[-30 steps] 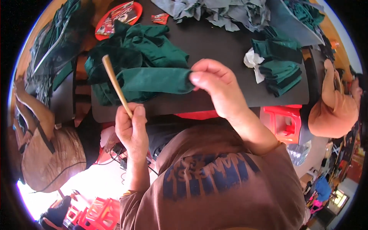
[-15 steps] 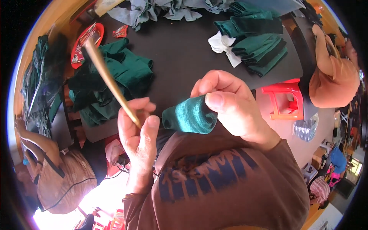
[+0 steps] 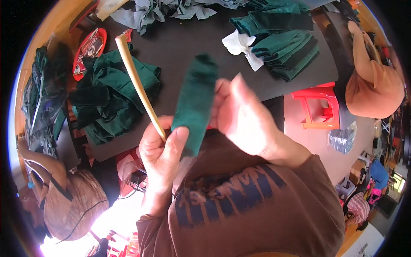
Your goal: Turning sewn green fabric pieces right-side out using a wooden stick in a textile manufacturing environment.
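My left hand pinches the lower end of a flat green velvet strip between thumb and fingers. In the same hand a pale wooden stick slants up and to the left. My right hand is beside the strip's right edge, palm showing, thumb raised and fingers apart from it; it grips nothing I can see, though the strip's edge lies close to its fingertips. On the table to the left is a loose heap of green velvet pieces. Folded green velvet pieces lie stacked at the far right.
A white crumpled cloth touches the stack on the dark table. Grey cloth lies at the far edge, a red tray at the left. A red stool stands right; people sit on both sides.
The green velvet strip, earlier rolled in my right hand, now stands flat and upright in my left. My right hand has let go and opened. The stick has tilted slightly more upright.
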Tool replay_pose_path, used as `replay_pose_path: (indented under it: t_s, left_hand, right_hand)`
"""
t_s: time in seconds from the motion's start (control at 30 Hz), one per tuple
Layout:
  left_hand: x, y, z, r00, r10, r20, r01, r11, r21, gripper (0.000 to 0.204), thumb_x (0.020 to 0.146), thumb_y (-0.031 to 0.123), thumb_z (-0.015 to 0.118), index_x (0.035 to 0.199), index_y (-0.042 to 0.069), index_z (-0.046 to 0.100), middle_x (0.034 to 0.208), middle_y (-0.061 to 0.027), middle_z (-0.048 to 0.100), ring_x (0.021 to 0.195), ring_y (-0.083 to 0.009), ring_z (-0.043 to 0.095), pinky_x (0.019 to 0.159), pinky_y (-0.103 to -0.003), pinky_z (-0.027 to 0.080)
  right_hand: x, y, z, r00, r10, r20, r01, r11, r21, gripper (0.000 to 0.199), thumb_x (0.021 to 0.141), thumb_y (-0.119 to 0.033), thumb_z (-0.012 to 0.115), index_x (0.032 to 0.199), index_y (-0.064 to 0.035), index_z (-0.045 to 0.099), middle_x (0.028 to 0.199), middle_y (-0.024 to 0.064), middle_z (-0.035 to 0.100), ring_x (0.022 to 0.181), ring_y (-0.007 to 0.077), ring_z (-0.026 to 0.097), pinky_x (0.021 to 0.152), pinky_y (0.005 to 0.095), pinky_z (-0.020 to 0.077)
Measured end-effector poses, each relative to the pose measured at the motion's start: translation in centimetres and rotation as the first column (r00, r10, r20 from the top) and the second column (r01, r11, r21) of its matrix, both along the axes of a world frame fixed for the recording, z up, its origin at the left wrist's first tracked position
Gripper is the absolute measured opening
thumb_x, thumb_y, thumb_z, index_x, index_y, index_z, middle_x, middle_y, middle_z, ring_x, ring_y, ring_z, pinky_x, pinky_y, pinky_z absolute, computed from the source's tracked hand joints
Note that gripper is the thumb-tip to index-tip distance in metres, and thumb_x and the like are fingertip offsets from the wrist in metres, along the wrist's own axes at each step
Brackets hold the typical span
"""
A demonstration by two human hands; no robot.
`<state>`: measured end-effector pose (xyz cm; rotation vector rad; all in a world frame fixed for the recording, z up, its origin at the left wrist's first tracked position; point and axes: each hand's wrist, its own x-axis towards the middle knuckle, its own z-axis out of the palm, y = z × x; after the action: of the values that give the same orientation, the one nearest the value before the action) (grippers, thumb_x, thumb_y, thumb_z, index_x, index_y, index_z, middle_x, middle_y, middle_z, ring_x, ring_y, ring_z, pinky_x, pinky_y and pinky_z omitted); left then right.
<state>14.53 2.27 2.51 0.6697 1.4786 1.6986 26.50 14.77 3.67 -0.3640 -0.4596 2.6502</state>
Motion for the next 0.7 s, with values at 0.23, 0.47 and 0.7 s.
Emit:
replay_pose_path:
  t_s: [0.23,0.47,0.7]
  left_hand:
    - [0.4,1.0,-0.3,0.241,0.000,-0.971,0.157,0.987,0.039,0.029,0.063,0.006,0.073,0.090,0.004,0.060,0.075,-0.0070,0.055,0.055,-0.0216,0.056,0.046,-0.031,0.045]
    - [0.4,-0.3,0.2,0.588,-0.230,-0.775,0.320,0.947,-0.038,0.020,0.081,0.013,0.061,0.095,-0.001,0.059,0.067,-0.0075,0.058,0.056,-0.0190,0.057,0.051,-0.029,0.046]
    - [0.1,-0.8,-0.6,0.961,-0.017,-0.277,0.042,0.996,0.081,0.034,0.090,0.025,0.051,0.106,-0.004,0.049,0.071,-0.0047,0.053,0.061,-0.0096,0.048,0.060,-0.022,0.038]
  right_hand:
    - [-0.1,0.6,-0.7,0.997,-0.021,0.073,0.021,1.000,0.000,0.012,0.087,-0.013,0.050,0.095,-0.0047,0.053,0.086,0.0095,0.061,0.080,0.0166,0.060,0.077,0.0318,0.0470]
    - [-0.6,2.3,-2.1,0.830,-0.031,-0.556,-0.231,0.889,-0.395,0.023,0.091,-0.021,0.037,0.088,-0.0048,0.053,0.061,-0.0013,0.037,0.053,0.0110,0.040,0.052,0.0252,0.0337]
    - [-1.2,0.0,-2.6,0.861,0.239,-0.449,-0.401,0.862,-0.310,0.021,0.093,-0.021,0.037,0.093,-0.0032,0.049,0.067,0.0053,0.048,0.048,0.0111,0.043,0.035,0.0207,0.0315]
